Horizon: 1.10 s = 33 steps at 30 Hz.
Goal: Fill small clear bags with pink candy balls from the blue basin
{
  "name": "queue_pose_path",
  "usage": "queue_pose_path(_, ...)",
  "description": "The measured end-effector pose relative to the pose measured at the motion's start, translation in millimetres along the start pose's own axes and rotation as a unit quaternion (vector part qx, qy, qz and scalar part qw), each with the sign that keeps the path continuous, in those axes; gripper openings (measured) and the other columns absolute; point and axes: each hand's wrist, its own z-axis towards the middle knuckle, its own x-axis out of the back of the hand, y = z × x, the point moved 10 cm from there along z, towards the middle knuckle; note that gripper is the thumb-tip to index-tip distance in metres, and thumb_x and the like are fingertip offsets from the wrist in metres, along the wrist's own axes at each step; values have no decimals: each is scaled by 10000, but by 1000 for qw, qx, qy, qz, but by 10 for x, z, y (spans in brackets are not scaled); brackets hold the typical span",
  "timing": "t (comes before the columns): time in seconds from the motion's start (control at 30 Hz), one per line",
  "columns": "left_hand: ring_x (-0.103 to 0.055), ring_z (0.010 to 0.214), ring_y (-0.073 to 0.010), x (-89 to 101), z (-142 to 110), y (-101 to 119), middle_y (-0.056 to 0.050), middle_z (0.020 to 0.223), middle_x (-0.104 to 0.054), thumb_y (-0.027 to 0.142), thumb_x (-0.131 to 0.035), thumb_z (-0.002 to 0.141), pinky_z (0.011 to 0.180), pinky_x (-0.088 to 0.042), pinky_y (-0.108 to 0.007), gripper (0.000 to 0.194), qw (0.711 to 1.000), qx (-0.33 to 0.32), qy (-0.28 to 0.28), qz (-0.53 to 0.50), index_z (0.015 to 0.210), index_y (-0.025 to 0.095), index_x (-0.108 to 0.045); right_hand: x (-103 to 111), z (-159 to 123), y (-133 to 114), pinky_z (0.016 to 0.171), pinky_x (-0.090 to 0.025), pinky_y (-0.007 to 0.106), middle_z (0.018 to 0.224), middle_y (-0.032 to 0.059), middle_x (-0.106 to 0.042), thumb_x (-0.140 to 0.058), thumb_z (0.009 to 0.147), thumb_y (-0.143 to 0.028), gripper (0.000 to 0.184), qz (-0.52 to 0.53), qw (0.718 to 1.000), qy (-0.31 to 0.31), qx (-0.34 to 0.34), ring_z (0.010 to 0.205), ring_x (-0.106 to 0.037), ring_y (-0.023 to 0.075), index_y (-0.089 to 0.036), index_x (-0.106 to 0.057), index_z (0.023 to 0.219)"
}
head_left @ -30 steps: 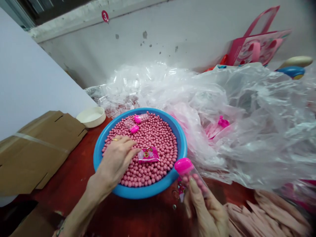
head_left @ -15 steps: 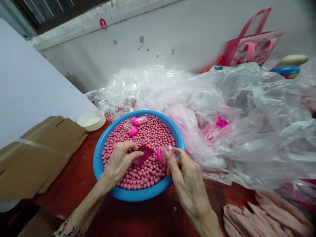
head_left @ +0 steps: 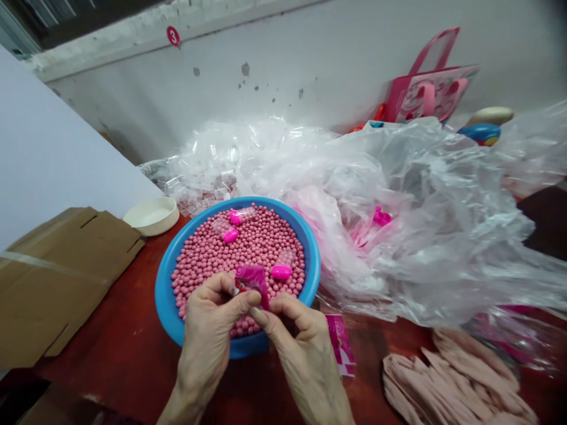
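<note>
My left hand (head_left: 210,330) pinches a small pink printed label (head_left: 250,280) by its lower edge. On the label's lower right side, the thumb and fingers of my right hand (head_left: 305,348) are also closed. Both hands are over the near rim of a blue basin (head_left: 313,260) full of pink beads (head_left: 208,254). Three small clear bottles with bright pink caps lie on the beads: one bottle (head_left: 282,268) near my right hand, another bottle (head_left: 227,230) and a third bottle (head_left: 243,214) farther back. A second pink printed sheet (head_left: 341,345) rests on the table, partly behind my right hand.
Clear plastic bags (head_left: 398,177) heap along the wall, with pink pieces (head_left: 381,217) among them. Left of the basin are a white round dish (head_left: 153,217) and a flattened cardboard box (head_left: 57,283). A beige cloth (head_left: 452,378) lies at the right on the red table (head_left: 115,354).
My right hand has let go of the bottle, which now lies on the beads, and has joined my left hand at the label. The view has shifted slightly.
</note>
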Motion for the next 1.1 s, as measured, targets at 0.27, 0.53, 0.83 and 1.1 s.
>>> queue_pose_path(0.27, -651, 604, -165, 225, -19, -126, -48, 632, -700, 254, -864, 470, 594, -563, -245, 303, 997, 70, 3, 19, 716, 128, -739, -87, -80, -97, 546, -344, 217, 672, 13, -542, -456, 888, -172, 231, -153, 984, -29, 90, 608, -500, 125, -150, -564, 686)
queue_pose_path(0.53, -643, 584, -153, 321, 36, -224, -27, 612, -692, 205, -883, 410, 591, -571, -253, 285, 995, 80, 44, -44, 620, 125, -707, -161, -54, -140, 549, -366, 228, 679, 27, -586, -450, 906, -178, 260, -245, 958, -37, 142, 596, -552, 136, -152, -597, 692)
queue_pose_path(0.83, -644, 571, -127, 418, 179, -134, -3, 643, -680, 185, -847, 511, 595, -571, -232, 256, 982, 50, 85, -162, 697, 123, -684, 4, 543, -231, 722, -507, 344, 941, 123, -645, -343, 870, -80, 354, -449, 867, -73, 205, 821, -621, 226, -139, -630, 1068)
queue_pose_path(1.1, -671, 644, -110, 487, 227, -87, -12, 716, -703, 26, -632, 744, 628, -579, -203, 126, 966, 39, 137, -216, 787, 137, -677, -92, 578, 14, 949, -466, 376, 1168, 102, -600, -284, 865, -56, 438, -489, 797, -217, 279, 1195, -503, 219, -196, -601, 1133)
